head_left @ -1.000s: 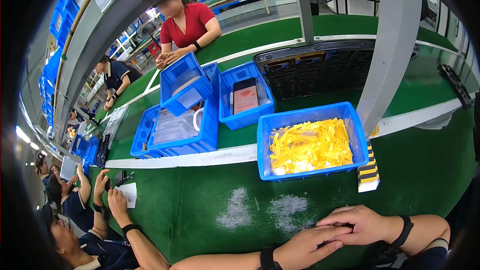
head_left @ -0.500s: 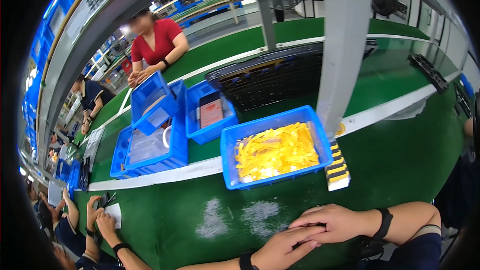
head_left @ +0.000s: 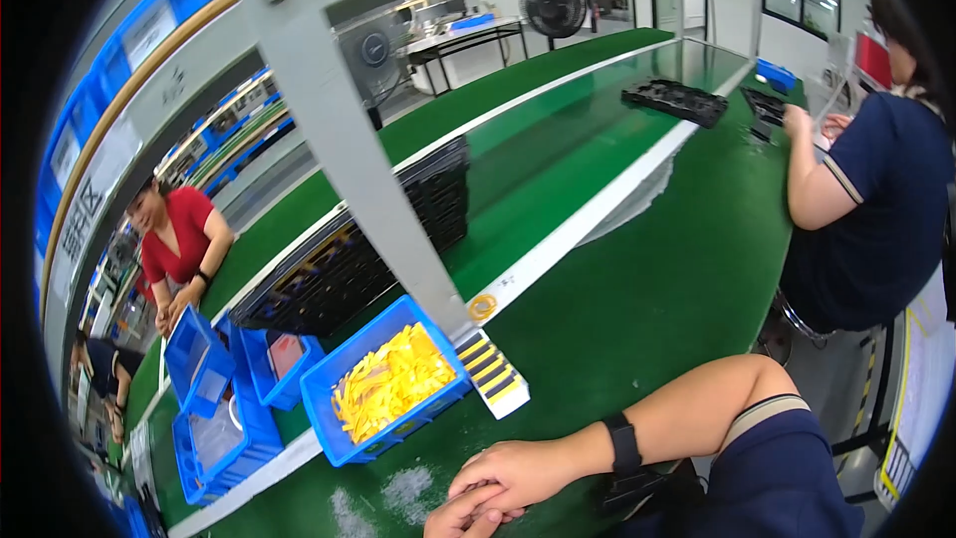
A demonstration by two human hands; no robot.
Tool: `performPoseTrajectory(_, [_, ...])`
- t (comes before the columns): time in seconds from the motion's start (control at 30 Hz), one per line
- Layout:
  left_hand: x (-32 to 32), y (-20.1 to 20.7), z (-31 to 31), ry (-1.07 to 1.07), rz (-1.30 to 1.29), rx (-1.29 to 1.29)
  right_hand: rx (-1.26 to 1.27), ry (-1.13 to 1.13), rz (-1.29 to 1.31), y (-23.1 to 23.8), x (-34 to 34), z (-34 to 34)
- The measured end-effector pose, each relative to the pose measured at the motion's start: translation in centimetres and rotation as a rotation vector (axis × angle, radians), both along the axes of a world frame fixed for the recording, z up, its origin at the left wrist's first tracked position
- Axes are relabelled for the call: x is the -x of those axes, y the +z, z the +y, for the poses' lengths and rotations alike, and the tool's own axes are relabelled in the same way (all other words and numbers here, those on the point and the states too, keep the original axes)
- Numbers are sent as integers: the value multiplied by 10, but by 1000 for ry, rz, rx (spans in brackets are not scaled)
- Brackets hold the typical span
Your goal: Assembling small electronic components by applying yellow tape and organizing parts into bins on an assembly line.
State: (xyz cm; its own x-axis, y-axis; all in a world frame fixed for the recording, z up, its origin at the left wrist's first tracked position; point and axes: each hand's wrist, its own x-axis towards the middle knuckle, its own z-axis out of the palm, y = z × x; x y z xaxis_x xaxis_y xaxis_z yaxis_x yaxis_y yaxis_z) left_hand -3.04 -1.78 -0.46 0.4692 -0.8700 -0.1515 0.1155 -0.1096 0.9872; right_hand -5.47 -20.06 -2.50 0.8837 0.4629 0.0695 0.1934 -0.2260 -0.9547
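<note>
My right hand (head_left: 516,476) rests over my left hand (head_left: 462,515) just above the green tabletop at the lower middle. The fingers of both hands are folded against each other and closed, and no object shows between them. Part of the left hand is covered by the right, and its arm drops out of the picture. A dark band circles my right wrist. Ahead of the hands stands a blue bin (head_left: 329,443) filled with small yellow strips (head_left: 396,379); neither hand touches it.
Beside that bin, a grey post (head_left: 368,159) rises by a yellow-and-black striped block (head_left: 493,376). More blue bins (head_left: 224,438) stand left, near a black crate (head_left: 319,274). A co-worker in navy (head_left: 876,209) sits right, handling black parts; someone in red (head_left: 184,239) is across the line.
The view has swung to the right, so the bins appear farther left and the right-hand co-worker shows fully. My hands stay folded together.
</note>
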Motion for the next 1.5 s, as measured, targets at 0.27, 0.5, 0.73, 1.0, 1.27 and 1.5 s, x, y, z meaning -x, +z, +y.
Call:
performPoseTrajectory(0.27, [-1,1,3,-2,-24,-32,-121,-39,-44,1,3,5])
performPoseTrajectory(0.5, [-1,0,5,-3,-11,-56,-137,-28,-70,-4,1,8])
performPoseTrajectory(0.73, [0,3,4,-4,-69,-45,-57,9,48,4,2,5])
performPoseTrajectory(1.0, [1,2,1,-9,-66,-28,-30,-1,-35,-6,-1,5])
performPoseTrajectory(1.27, [1,4,-1,6,-35,-19,-15,0,-47,3,1,3])
performPoseTrajectory(1.5, [1,4,1,0,-41,-32,-42,4,-31,12,5,1])
